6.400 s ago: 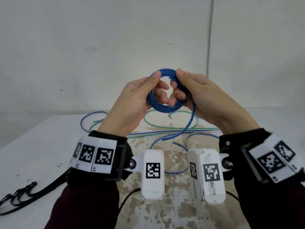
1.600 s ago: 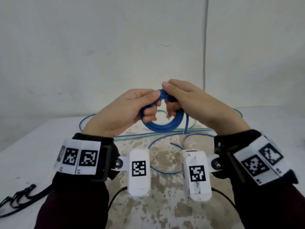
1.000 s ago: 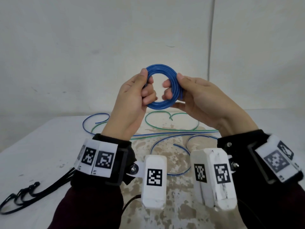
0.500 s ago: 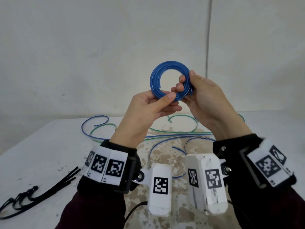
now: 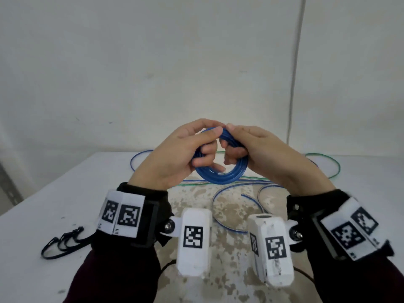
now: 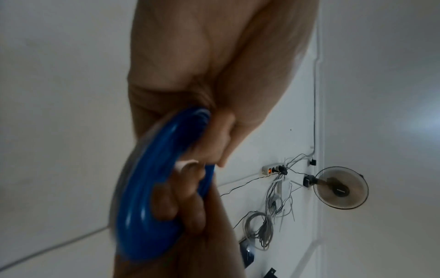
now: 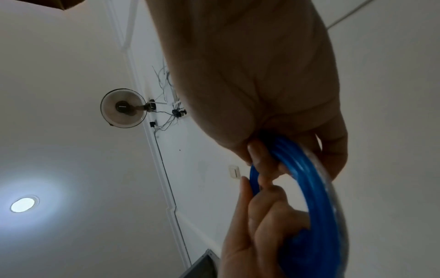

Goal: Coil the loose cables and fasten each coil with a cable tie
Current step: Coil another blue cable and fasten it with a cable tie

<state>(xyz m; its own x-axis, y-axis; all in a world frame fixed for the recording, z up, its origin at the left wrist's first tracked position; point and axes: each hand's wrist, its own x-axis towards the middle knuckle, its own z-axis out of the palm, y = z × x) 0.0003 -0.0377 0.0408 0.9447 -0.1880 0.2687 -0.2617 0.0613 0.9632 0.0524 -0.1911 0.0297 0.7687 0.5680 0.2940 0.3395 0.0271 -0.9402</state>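
The white table (image 5: 54,206) carries loose blue and green cables (image 5: 238,212) behind and under the hands, and black cable ties (image 5: 62,243) at its left edge; above it the blue coil (image 5: 220,177) is held in the air as a flat ring, its open face turned toward the camera and its lower arc hanging free; the left hand (image 5: 175,158) grasps its left side, fingers curled through the ring; the right hand (image 5: 262,154) grasps its right side, thumb on top.

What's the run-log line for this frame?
phase: coiling | left hand: grips blue coil | right hand: grips same coil | cable ties: on table, untouched
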